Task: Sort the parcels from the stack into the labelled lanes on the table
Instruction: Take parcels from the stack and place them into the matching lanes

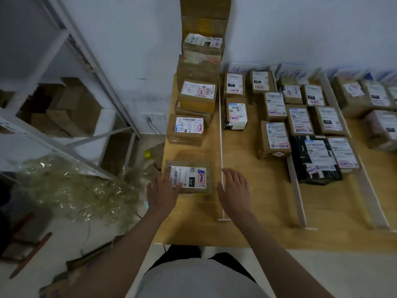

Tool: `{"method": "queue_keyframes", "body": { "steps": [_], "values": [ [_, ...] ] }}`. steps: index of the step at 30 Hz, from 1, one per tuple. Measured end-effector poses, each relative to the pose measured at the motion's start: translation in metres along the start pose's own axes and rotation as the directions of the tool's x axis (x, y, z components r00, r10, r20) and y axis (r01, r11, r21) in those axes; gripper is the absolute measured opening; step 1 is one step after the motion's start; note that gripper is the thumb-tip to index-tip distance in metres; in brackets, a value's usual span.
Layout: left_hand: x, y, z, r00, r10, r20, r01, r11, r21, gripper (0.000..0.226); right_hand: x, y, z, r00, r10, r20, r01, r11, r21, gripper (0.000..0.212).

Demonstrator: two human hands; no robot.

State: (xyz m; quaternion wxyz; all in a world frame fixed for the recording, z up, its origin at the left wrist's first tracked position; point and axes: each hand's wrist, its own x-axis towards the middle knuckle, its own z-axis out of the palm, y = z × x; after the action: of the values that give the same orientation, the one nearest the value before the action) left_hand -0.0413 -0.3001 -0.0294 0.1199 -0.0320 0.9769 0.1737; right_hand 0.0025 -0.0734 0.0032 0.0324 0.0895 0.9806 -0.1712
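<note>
A small brown parcel [190,177] with a white shipping label lies flat near the front of the leftmost strip of the wooden table [253,211]. My left hand [162,191] has straight fingers touching the parcel's left edge. My right hand [235,190] hovers open just right of the parcel, over the white lane divider [220,130], not touching the parcel. Behind the parcel stands the stack of brown parcels [196,97], rising against the wall. To the right, labelled lanes hold several sorted parcels [275,136].
More white dividers [297,196] split the table into lanes, with paper lane signs [292,73] against the wall. A metal shelf rack [71,117] stands at the left. Crumpled clear plastic wrap [71,190] lies on the floor beside the table's left edge.
</note>
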Motion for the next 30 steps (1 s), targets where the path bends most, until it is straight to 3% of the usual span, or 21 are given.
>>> {"method": "queue_keyframes", "body": {
  "steps": [3, 7, 12, 16, 19, 24, 30],
  "values": [
    [0.006, -0.003, 0.009, 0.999, 0.000, 0.043, 0.001, 1.000, -0.011, 0.083, 0.010, -0.010, 0.006, 0.999, -0.015, 0.043, 0.014, 1.000, 0.004, 0.048],
    [0.029, -0.025, 0.001, 0.986, 0.148, 0.079, -0.148, 0.989, 0.001, 0.080, 0.028, -0.028, 0.017, 0.993, -0.031, 0.115, 0.027, 0.999, 0.041, 0.045],
    [0.075, -0.044, -0.021, 0.913, 0.351, 0.207, -0.361, 0.932, 0.015, 0.081, 0.034, -0.055, 0.037, 0.933, 0.085, 0.349, -0.120, 0.989, 0.082, 0.055],
    [0.092, -0.049, -0.032, 0.849, 0.461, 0.256, -0.492, 0.868, 0.066, 0.079, 0.031, -0.067, 0.051, 0.886, 0.146, 0.440, -0.204, 0.975, 0.087, 0.048],
    [0.089, -0.048, -0.035, 0.874, 0.448, 0.186, -0.473, 0.873, 0.122, 0.076, 0.029, -0.073, 0.057, 0.850, 0.194, 0.490, -0.287, 0.950, 0.122, 0.044],
    [0.076, -0.052, -0.039, 0.919, 0.390, 0.063, -0.395, 0.905, 0.155, 0.059, 0.025, -0.084, 0.054, 0.878, 0.206, 0.433, -0.296, 0.943, 0.152, 0.040],
    [0.073, -0.046, -0.066, 0.896, 0.427, -0.120, -0.405, 0.898, 0.171, 0.045, 0.025, -0.083, 0.031, 0.921, 0.227, 0.316, -0.303, 0.929, 0.215, 0.038]
  ]
}}
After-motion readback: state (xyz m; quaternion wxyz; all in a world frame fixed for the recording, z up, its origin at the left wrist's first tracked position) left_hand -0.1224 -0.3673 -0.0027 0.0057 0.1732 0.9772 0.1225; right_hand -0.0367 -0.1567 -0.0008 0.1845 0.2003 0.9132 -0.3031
